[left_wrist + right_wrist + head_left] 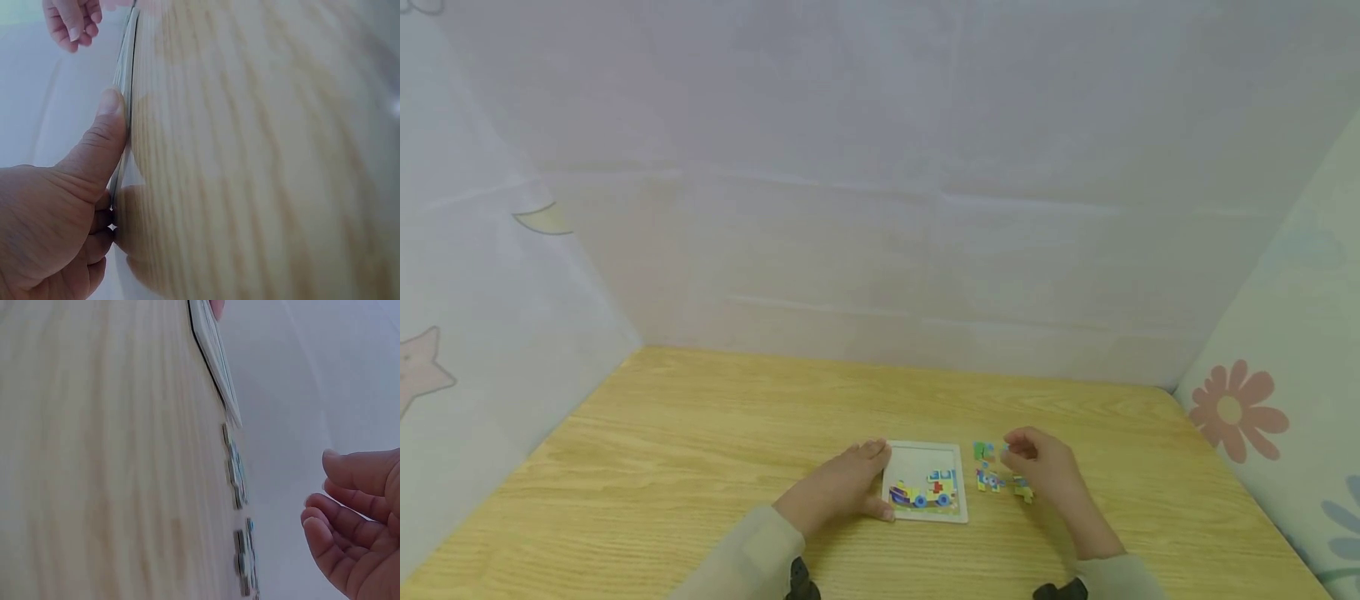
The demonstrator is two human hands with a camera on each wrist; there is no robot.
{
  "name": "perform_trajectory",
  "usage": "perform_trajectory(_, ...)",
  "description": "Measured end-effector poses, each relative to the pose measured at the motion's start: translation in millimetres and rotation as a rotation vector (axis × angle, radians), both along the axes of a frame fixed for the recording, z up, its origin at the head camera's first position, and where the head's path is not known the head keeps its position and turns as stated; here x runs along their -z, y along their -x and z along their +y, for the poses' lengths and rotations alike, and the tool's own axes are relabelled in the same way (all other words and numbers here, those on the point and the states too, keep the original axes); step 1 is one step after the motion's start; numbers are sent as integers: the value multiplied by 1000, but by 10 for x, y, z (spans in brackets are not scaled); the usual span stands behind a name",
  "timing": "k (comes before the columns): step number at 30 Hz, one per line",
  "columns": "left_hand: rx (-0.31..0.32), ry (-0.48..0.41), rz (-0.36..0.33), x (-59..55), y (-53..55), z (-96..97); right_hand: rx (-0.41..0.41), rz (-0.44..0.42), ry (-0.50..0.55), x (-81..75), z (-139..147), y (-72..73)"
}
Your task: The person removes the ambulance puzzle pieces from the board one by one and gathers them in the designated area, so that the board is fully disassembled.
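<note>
A square, white-rimmed puzzle tray (962, 492) lies on the wooden table. Its lower part carries joined pieces forming a yellow vehicle with blue wheels (925, 492); the upper part shows bare backing. My left hand (850, 485) holds the tray at its left side, fingers by the upper corner and thumb (103, 134) along the near edge. To the right of the tray lie several loose jigsaw pieces (989, 480), including a green one (982, 451). Over these hovers my right hand (1047, 467), fingers bent and thumb apart from them (356, 519), with nothing between. It partly hides some pieces.
The wooden table (737, 417) stretches out around the tray. Pale fabric walls (880, 250) enclose it at the back and both sides; a red flower print (1228, 408) marks the right one.
</note>
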State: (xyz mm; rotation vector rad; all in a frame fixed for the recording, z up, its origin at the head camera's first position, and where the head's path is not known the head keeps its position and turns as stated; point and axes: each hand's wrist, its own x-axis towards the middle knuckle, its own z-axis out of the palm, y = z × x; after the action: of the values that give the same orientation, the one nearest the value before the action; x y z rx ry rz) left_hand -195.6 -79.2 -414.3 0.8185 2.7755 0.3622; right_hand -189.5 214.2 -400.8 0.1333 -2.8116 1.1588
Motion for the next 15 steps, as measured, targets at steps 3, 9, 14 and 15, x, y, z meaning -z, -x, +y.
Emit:
perform_trajectory(3, 1, 6, 0, 4, -6, -1, -30, 2, 21, 15, -69, 0)
perform_trajectory(9, 5, 14, 15, 10, -9, -4, -64, -20, 27, 24, -233, -1)
perform_trajectory(14, -2, 11, 16, 13, -2, 1, -80, -45, 15, 25, -365, 3)
perform_trajectory(15, -1, 11, 19, 15, 0, 3, -81, -50, 18, 24, -387, 3)
